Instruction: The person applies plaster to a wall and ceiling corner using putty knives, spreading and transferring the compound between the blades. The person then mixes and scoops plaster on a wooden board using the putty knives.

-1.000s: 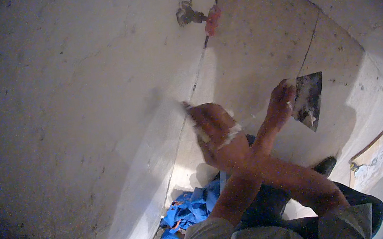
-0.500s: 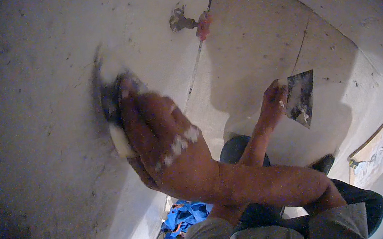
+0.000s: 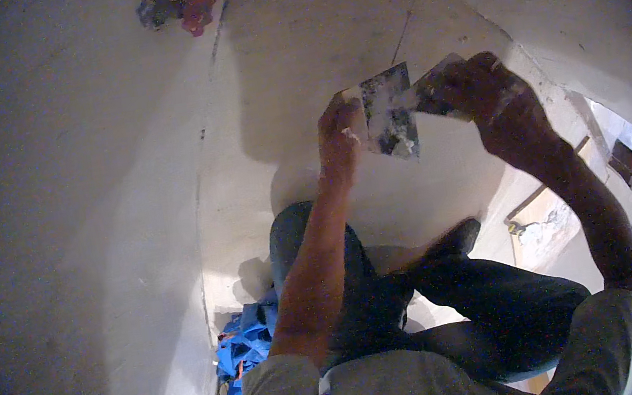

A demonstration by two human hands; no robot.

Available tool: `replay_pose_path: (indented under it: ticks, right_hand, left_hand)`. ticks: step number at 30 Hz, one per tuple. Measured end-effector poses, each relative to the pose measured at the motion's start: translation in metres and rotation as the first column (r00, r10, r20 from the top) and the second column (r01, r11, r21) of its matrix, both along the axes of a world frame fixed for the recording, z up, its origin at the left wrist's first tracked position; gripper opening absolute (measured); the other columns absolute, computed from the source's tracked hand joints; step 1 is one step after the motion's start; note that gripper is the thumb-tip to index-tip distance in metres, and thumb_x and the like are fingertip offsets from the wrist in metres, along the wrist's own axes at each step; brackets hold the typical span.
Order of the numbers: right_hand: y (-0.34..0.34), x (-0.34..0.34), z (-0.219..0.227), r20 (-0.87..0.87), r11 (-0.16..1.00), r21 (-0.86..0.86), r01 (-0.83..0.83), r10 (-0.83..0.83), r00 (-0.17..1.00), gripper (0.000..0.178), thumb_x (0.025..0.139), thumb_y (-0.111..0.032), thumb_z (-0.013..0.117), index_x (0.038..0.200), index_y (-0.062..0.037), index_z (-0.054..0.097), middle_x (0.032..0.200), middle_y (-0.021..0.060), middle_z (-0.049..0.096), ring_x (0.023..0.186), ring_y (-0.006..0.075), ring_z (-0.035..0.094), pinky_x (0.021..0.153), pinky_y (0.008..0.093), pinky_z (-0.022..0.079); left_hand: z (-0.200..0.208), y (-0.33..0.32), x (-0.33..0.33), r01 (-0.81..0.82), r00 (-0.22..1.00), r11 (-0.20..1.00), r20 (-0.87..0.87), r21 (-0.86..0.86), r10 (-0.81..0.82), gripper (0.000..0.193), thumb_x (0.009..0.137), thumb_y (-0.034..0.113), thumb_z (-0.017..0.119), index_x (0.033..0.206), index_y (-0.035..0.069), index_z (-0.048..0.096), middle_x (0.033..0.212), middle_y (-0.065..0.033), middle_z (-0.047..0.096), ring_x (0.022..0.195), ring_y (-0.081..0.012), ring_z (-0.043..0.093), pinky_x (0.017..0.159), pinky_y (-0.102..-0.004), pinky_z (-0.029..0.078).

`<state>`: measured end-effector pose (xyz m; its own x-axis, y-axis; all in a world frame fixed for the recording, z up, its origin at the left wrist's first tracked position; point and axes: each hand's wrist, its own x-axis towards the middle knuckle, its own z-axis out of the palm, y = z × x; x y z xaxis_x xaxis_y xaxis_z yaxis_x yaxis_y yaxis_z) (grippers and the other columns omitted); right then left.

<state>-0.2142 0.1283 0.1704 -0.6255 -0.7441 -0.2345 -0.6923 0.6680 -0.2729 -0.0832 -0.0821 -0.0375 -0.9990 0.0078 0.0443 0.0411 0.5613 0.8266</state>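
Observation:
My left hand (image 3: 338, 134) is closed around a putty knife whose squarish blade (image 3: 388, 114), smeared with pale and dark patches and a whitish lump of paste, points right. From the right, my right hand (image 3: 502, 94) grips a second scraper, its dark plate (image 3: 442, 89) meeting or nearly touching the edge of the left blade. Both tools are in front of the pale wall panel (image 3: 294, 39); the handles are mostly hidden by my fingers.
A red valve handle (image 3: 199, 9) sticks out at the upper left, beside a dark seam. Crumpled blue fabric (image 3: 249, 340) lies at the lower left. My bent legs (image 3: 501, 309) are below, and a wood-edged board (image 3: 550, 225) stands at the right.
My right hand has left the wall at the left and swung across to the right, bringing its scraper to the left hand's blade. My arms are no longer crossed. The view has shifted right.

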Motion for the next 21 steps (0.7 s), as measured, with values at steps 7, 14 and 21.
replay_pose_path:
  ticks: [7,14,21]
  right_hand:
    - [0.002,0.051,-0.045,0.021,0.999,-0.004,0.05,-0.05,0.999,0.048,0.071,-0.002,0.057,0.115,-0.0198,0.063,0.115,0.0076,0.058,0.109,0.0297,0.052,0.088,0.0376,0.046]
    - [0.012,0.078,-0.033,0.122,0.998,-0.061,0.021,-0.013,0.992,0.043,0.07,-0.006,0.058,0.11,-0.0162,0.065,0.11,0.0097,0.058,0.106,0.0302,0.053,0.088,0.039,0.046]
    - [-0.007,0.023,0.006,0.931,0.766,-0.169,0.62,-0.083,0.356,0.025,0.086,-0.003,0.054,0.109,-0.0039,0.063,0.114,0.013,0.059,0.101,0.0253,0.058,0.084,0.0338,0.048]
  left_hand:
    - [0.037,0.015,-0.02,-0.163,0.957,0.895,0.287,0.416,0.04,0.019,0.093,0.016,0.052,0.099,-0.001,0.058,0.094,-0.0065,0.061,0.086,-0.0135,0.055,0.079,-0.0292,0.046]
    - [0.061,0.009,-0.023,-0.42,0.881,0.825,0.386,0.378,0.272,0.027,0.093,0.023,0.052,0.103,-0.002,0.056,0.084,-0.0021,0.059,0.075,-0.011,0.051,0.068,-0.0258,0.043]
    - [-0.041,-0.018,0.025,-0.657,0.752,0.454,0.56,0.601,0.347,0.051,0.095,0.034,0.048,0.135,0.004,0.04,0.129,-0.0088,0.048,0.117,-0.0193,0.047,0.097,-0.0357,0.042]
